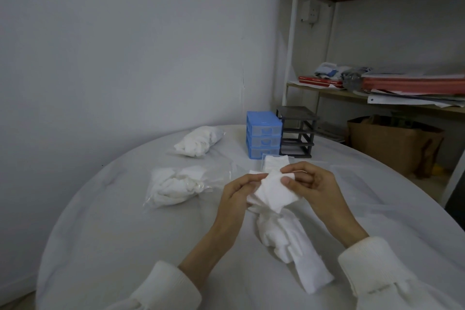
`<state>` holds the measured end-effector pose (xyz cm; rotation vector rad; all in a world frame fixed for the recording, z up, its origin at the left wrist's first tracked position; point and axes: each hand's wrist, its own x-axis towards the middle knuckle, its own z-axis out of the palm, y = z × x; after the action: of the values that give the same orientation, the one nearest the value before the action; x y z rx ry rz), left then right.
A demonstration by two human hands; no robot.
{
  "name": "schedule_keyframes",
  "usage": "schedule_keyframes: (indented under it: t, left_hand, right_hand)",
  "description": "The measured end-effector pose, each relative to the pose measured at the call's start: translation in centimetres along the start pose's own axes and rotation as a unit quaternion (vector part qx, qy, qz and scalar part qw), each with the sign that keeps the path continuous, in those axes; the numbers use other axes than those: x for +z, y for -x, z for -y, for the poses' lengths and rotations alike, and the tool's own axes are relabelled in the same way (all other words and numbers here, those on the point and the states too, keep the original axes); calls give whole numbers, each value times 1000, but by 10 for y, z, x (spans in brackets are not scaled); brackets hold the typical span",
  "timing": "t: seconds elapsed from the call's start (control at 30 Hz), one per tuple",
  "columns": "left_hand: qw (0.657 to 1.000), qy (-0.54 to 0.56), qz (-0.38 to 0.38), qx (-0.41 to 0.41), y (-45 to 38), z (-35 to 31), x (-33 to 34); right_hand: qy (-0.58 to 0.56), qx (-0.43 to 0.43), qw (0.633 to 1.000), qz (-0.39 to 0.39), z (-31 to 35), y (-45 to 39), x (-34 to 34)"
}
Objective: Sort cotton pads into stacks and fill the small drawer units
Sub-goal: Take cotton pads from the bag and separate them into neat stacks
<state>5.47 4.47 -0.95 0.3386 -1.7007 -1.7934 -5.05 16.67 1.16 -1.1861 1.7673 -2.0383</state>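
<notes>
Both hands hold a small stack of square white cotton pads (273,192) above the round table (125,234). My left hand (239,194) grips the stack's left side. My right hand (312,184) pinches the top pad at its right edge with thumb and fingers. A loose heap of pads (292,241) lies on the table beneath my hands. Behind them a clear drawer (275,161) with pads in it rests on the table. The blue drawer unit (263,137) and the dark empty drawer frame (298,131) stand at the back.
Two clear bags of cotton pads lie to the left, one (176,186) near and one (198,141) farther back. A shelf (377,98) with books and papers stands at the right, a brown paper bag (392,143) below it.
</notes>
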Motion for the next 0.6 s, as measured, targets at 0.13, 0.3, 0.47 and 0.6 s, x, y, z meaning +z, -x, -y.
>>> schedule_keyframes:
  t: [0.13, 0.3, 0.47, 0.6]
  left_hand:
    - [999, 15, -6, -32, 0, -1, 4]
    - [998, 5, 24, -65, 4, -4, 6]
    - [995, 52, 61, -66, 5, -7, 8]
    - [992, 38, 104, -52, 5, -3, 6]
  right_hand:
    - [37, -31, 999, 7, 2, 1, 3]
    - [50, -45, 998, 8, 5, 2, 2]
    - [86, -54, 995, -1, 4, 2, 1]
    - [131, -67, 989, 4, 4, 2, -1]
